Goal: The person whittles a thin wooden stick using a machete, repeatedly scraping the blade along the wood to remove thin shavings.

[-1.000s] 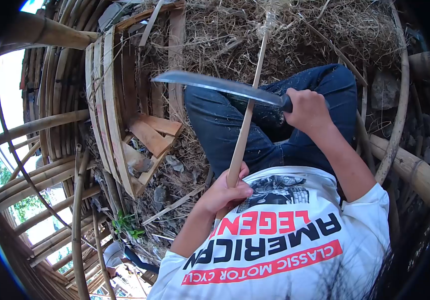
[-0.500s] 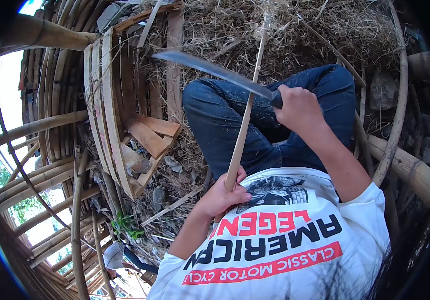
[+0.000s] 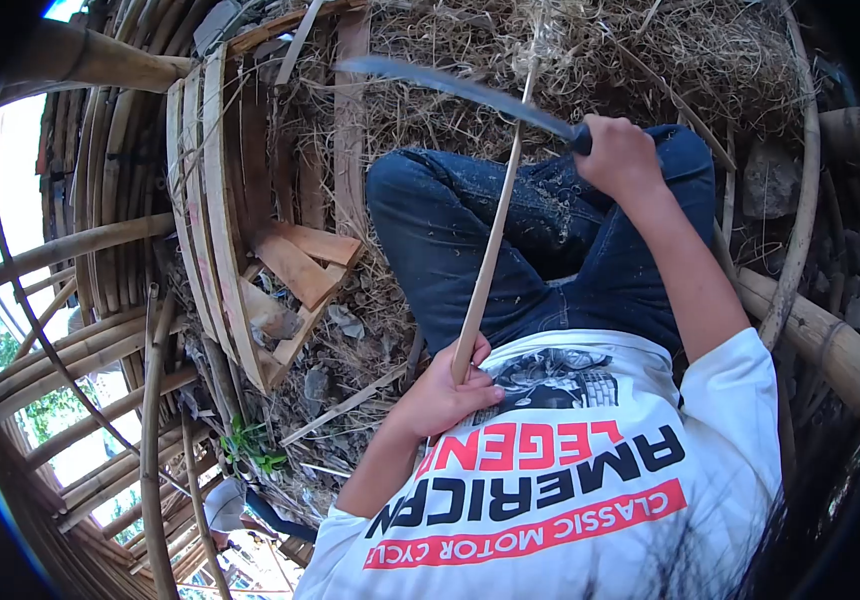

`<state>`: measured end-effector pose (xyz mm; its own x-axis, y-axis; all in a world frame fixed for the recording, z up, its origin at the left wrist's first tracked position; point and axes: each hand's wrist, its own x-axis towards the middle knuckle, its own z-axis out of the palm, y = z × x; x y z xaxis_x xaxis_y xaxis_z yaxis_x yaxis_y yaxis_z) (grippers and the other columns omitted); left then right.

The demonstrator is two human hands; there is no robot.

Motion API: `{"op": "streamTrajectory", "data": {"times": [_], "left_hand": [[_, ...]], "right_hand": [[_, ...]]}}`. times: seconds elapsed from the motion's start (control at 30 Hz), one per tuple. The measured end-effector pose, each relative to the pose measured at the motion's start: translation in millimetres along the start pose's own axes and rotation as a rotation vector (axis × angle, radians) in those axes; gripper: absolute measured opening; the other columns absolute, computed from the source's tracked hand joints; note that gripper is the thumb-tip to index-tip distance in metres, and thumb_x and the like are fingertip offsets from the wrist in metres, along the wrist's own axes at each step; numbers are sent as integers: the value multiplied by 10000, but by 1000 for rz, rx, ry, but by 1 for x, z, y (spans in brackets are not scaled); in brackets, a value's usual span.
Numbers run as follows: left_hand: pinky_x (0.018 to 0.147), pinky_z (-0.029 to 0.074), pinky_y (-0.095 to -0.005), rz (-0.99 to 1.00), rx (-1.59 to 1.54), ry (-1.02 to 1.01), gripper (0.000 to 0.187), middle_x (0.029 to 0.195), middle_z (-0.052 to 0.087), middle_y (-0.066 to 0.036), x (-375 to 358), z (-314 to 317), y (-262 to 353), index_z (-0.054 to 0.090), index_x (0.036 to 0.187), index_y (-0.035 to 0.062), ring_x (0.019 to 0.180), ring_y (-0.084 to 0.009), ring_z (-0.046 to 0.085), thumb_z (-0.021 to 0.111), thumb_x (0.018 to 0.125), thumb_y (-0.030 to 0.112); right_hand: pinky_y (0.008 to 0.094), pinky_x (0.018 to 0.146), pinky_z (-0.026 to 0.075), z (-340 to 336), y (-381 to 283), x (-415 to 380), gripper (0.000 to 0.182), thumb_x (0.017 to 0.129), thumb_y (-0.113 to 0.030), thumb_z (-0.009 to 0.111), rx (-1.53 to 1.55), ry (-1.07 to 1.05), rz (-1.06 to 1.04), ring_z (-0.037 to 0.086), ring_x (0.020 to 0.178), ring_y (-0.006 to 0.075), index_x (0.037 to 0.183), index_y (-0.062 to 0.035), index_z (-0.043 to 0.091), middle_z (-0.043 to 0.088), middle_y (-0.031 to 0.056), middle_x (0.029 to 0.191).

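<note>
1. Dry straw (image 3: 650,50) and dark soil cover the ground in the upper part of the frame, and bamboo poles (image 3: 60,255) and curved strips fill the whole left side; all the scene lies outdoors.
2. Nearest to the camera, at the bottom of the frame, is the white T-shirt (image 3: 570,480) with red and black letters, which the person wears.
3. Just above the shirt, near the lower centre, the left hand (image 3: 445,395) is clenched around the lower end of a thin bamboo stick (image 3: 490,255).
4. From this hand the stick runs up and slightly to the right, crosses the blue jeans (image 3: 450,250) of the folded legs, and ends in a frayed tip at the top centre of the frame.
5. Farther up, at the upper right of centre, the right hand (image 3: 620,150) grasps firmly the dark handle of a long knife (image 3: 450,85).
6. Its grey blade points to the upper left and crosses the stick near the frayed end; I cannot tell if the edge touches the stick there.
7. On the left of the knees, a bundle of flat bamboo slats (image 3: 212,200) leans upright, and some short wooden pieces (image 3: 300,265) lie at its foot.
8. On the right edge, a thick bamboo pole (image 3: 820,340) lies behind the arm.
</note>
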<state>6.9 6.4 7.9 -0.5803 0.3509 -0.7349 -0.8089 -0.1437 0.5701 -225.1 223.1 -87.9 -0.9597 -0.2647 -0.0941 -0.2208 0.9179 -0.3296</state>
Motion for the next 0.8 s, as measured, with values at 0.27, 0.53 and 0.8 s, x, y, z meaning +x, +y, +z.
{"op": "streamTrajectory", "data": {"times": [0.27,0.53,0.8], "left_hand": [[482,272,-229,41,411,172,284,634,322,55,-4,6,9,397,979,37,542,-24,305,645,847,-2],[511,279,-221,14,448,193,316,695,345,29,-5,12,5,393,980,58,550,-36,311,649,820,-35],[517,284,-231,36,451,219,271,692,351,28,-8,5,10,396,968,58,601,-40,325,617,841,-34]], "right_hand": [[487,726,532,-17,-15,-21,218,748,-235,677,16,-64,-104,658,804,393,854,-59,604,655,199,768],[470,736,544,-7,-1,-8,217,736,-229,691,59,-25,62,670,814,377,863,-64,630,672,188,800],[478,730,539,11,11,1,190,755,-238,679,83,10,96,664,795,396,834,-75,623,675,177,791]]}}
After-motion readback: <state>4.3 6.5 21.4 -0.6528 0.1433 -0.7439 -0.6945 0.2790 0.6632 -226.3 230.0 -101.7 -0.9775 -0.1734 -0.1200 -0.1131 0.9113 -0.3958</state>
